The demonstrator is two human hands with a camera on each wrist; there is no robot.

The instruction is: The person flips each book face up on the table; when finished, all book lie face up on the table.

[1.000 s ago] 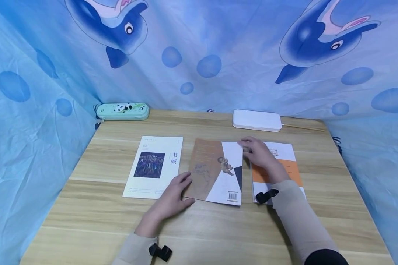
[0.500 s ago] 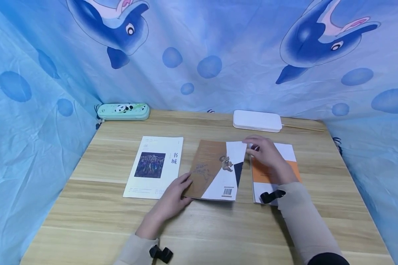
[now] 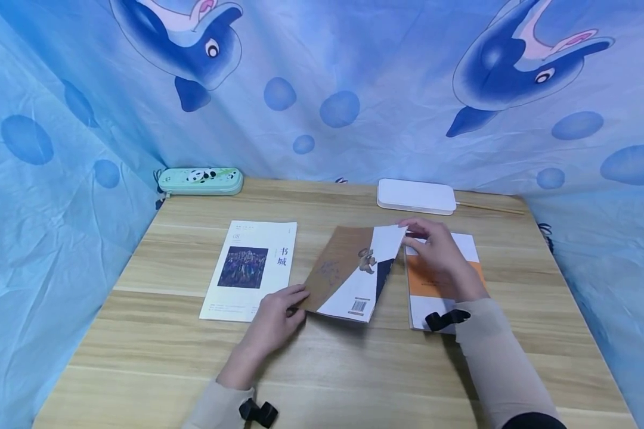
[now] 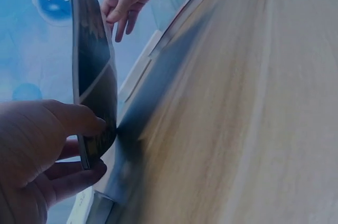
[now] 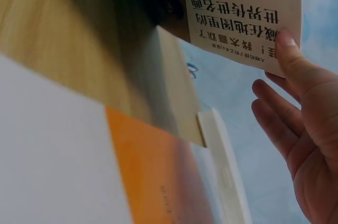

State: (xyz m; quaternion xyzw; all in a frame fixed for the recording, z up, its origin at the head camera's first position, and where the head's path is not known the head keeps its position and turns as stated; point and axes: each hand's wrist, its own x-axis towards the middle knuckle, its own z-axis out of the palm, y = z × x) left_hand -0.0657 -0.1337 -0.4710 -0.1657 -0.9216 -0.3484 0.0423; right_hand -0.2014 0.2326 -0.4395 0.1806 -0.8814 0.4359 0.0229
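Observation:
A thin brown-and-white book (image 3: 339,268) with a barcode is held raised and tilted over the middle of the table in the head view. My left hand (image 3: 276,319) pinches its lower left corner; in the left wrist view the thumb and fingers lie on opposite faces of the book (image 4: 95,81). At the upper right corner, my right hand (image 3: 434,250) pinches the other side. The right wrist view shows that thumb on the printed underside of the book (image 5: 237,28), with the lower fingers spread loose. An orange-and-white book (image 3: 421,283) lies partly beneath the right forearm.
Left of the held book lies a white book (image 3: 247,301) with a dark picture. A mint pencil case (image 3: 198,182) stands at the back left. Toward the back right are a white case (image 3: 415,195) and a thin stick (image 3: 491,208). Blue dolphin-print cloth (image 3: 322,71) hangs behind the table.
The right side of the brown-and-white book has risen from the table and tilted, its barcode end swinging leftward. My right hand has moved slightly right with the corner; the left hand stays at its corner.

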